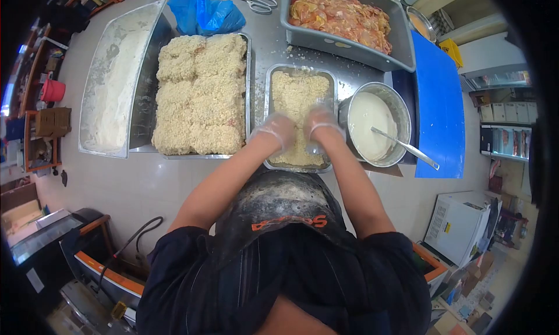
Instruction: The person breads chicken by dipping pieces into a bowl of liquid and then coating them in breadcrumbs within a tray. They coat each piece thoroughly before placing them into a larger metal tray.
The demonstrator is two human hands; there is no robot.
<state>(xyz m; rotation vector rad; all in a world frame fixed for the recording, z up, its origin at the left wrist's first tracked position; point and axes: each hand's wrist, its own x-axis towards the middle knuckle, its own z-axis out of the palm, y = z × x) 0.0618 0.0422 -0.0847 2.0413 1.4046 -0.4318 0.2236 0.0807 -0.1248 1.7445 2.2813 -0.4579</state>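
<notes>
A metal tray [268,90] of pale, coarse crumbs [300,93] stands right in front of me. Over its left side is my left hand [279,130], and over its right side my right hand [322,122]. Both wear clear plastic gloves and are smeared by motion, so their fingers and anything in them cannot be made out. To the left, a larger tray [249,73] bears several thick crumb-coated pieces [201,96]. On the right stands a round metal pot [406,117] of white batter [370,119], with a metal-handled utensil [407,149] leaning in it.
A deep metal bin [148,84] of white powder stands far left. Behind are a blue plastic bag [204,12], scissors [259,4] and a grey tub [349,47] of raw, marinated meat [340,18]. A blue board [439,108] lies right of the pot.
</notes>
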